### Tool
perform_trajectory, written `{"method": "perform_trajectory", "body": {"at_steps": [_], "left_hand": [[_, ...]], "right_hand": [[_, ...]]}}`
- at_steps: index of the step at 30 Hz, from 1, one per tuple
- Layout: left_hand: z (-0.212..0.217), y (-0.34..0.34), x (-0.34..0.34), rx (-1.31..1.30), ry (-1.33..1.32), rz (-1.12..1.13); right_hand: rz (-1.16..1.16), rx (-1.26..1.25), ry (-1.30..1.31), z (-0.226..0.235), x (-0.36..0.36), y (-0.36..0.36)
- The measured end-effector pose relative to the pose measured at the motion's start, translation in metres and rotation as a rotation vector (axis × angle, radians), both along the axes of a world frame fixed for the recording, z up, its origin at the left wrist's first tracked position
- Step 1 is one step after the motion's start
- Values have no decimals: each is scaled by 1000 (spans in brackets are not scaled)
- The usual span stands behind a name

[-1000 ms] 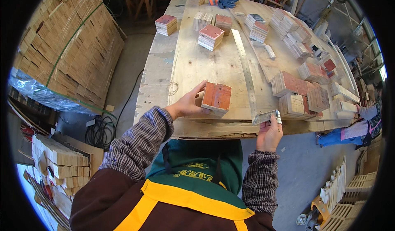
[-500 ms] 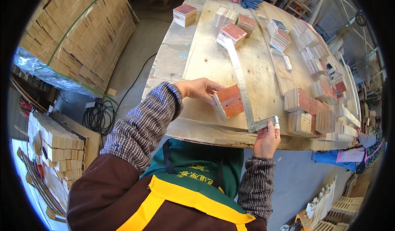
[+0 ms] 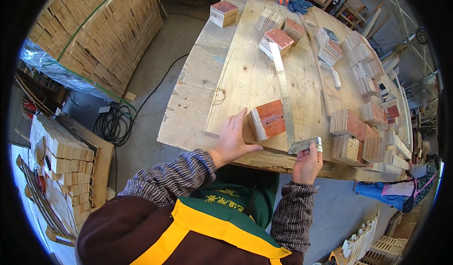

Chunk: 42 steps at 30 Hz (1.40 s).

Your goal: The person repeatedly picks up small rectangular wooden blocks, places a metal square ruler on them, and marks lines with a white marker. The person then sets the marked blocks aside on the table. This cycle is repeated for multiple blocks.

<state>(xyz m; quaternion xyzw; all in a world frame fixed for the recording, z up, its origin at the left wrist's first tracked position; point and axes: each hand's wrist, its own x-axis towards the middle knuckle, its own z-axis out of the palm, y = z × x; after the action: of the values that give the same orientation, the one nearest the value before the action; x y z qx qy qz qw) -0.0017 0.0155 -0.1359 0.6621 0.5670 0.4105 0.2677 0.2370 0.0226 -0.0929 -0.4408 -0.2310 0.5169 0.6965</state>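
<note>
The metal square (image 3: 304, 145) is at the near side of the workbench (image 3: 186, 109), its handle pinched between the thumb and fingers of the right hand (image 3: 307, 166), its blade running away from the person. Just left of that blade is the red-faced wooden block (image 3: 271, 118); left of the square too, the left hand (image 3: 231, 140) is spread, thumb and fingers parted beside the block's near left corner, and whether they touch it cannot be told. At the square's far end a red-topped block (image 3: 280, 37) stands in the blade's line, with more blocks (image 3: 270, 19) and blue-and-orange gloves (image 3: 297, 4) beyond. Well right of the square, stacked blocks (image 3: 340, 122) crowd the bench, and a pale wood strip (image 3: 336, 79) lies right of the blade's far half. Left of the square, open board holds only a loop of string (image 3: 218, 95). The bench's near edge passes just below the square's handle, with grey floor (image 3: 325, 199) past it.
</note>
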Motion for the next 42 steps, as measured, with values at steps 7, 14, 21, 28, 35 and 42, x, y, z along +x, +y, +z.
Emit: {"method": "perform_trajectory", "body": {"at_steps": [7, 14, 21, 28, 35, 42], "left_hand": [[-1, 27, 8, 90, -41, -24], [-2, 28, -15, 29, -140, -192], [2, 49, -22, -293, -756, -333], [6, 54, -19, -368, -904, -330], [3, 54, -18, -382, -928, -338], [1, 58, -24, -427, -922, -401]], "right_hand": [[13, -17, -21, 2, -19, -1], [1, -44, -38, -7, -46, -7], [32, 13, -90, -8, -59, -5], [-30, -89, -18, -9, -70, -12], [8, -106, -46, -6, -96, -30], [13, -129, -82, 0, -92, -23]]}}
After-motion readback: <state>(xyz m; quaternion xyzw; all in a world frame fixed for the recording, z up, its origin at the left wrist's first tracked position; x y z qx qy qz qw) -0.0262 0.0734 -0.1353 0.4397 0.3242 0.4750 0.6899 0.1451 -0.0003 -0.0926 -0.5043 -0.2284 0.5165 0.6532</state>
